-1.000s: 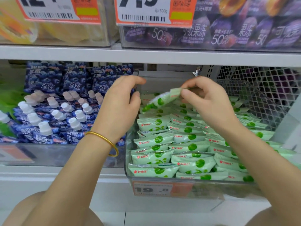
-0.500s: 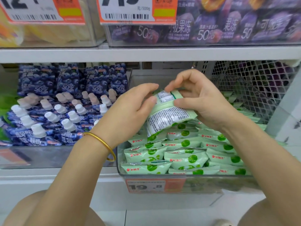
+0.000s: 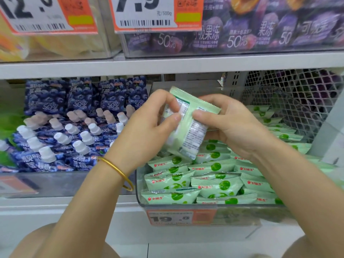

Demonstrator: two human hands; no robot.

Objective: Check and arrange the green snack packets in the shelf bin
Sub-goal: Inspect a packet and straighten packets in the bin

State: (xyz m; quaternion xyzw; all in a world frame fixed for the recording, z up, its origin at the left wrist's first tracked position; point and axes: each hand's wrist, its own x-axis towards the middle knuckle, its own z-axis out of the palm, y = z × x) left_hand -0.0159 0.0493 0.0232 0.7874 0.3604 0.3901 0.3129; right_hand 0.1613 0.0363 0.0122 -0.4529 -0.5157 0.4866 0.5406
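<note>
Bright, even, diffuse. Darker under shelf (image 3: 167, 65) toward 2 o'clock. Soft glare on bin (image 3: 251, 211) front at 5 o'clock. Smeared tags (image 3: 157, 13) at 11 and 12 o'clock; stretched, bowed lines toward edges.

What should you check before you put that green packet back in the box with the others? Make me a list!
1. Both hands hold the green packet: left hand and right hand pinch it. Ok.
2. Its printed back faces the camera for reading. Ok.
3. The small print is readable. Cannot tell, it is blurred.
4. The wrapper has no tear. Cannot tell, fingers cover part of it.
5. The other packets lie flat in rows. Ok.
6. A free spot in the bin under the hands. Cannot tell, it is hidden.
</note>
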